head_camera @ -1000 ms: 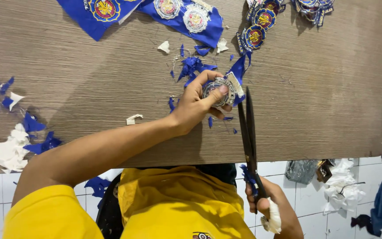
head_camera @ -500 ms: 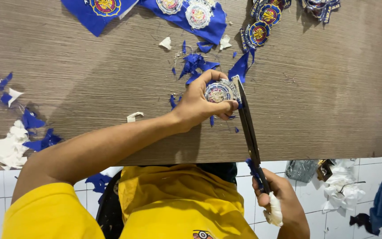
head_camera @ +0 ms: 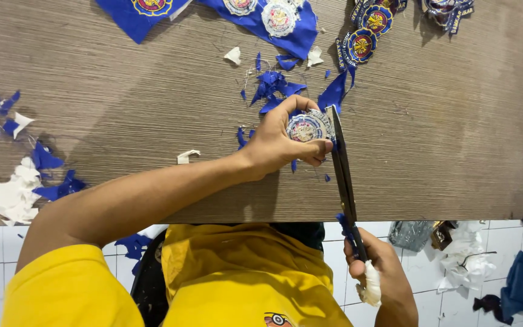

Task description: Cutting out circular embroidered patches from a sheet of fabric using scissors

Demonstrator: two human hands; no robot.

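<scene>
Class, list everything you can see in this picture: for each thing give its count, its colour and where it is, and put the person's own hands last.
round patch: one, silver and blue, in the left hand's fingers above the table
scissors: one pair, dark blades, blue handles, blade edge against the round patch
finished patches: several, blue and gold, top right of the table
blue cloth with patches: two pieces, top edge of the table
blue scraps: many, table middle and left
white scraps: several, mostly left edge
table: one, brown wood grain
left hand: holds the round patch
right hand: grips the scissors' handles
</scene>
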